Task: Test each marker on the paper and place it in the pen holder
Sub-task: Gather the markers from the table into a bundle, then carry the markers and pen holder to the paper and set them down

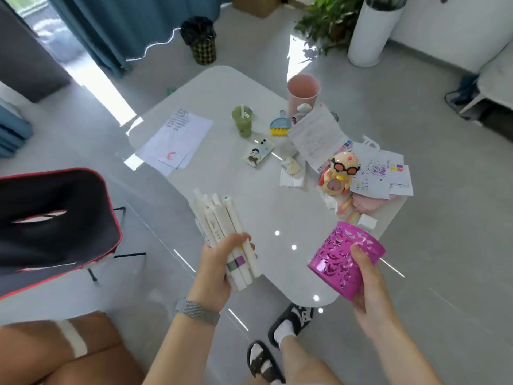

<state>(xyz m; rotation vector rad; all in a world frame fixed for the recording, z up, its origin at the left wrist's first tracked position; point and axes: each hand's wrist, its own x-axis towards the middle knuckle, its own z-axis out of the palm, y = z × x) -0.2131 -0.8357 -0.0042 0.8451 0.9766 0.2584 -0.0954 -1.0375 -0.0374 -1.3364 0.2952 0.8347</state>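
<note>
Seen from the head camera, both hands are loaded above the near edge of the white table (222,90). The left hand (219,269) has its fingers curled tight round a bundle of white markers (222,232), caps fanning up and away, coloured bands showing just below the knuckles. The right hand (369,295) grips the magenta cut-out pen holder (344,257) by its side, thumb across the wall, the cup tilted with its mouth towards the table and held in the air, not set down.

Risk lies mostly in that bundle: many smooth barrels in one fist could slide apart if the grip eases, and some would likely roll off the glossy top to the floor. With neither hand free, no marker can be uncapped until something is put down. The tilted holder would spill anything dropped in it now.

Test paper (177,137) lies well apart at the far left of the table; a green drink cup (243,120) and a phone (259,154) sit near it, where a reaching arm might knock them.
</note>
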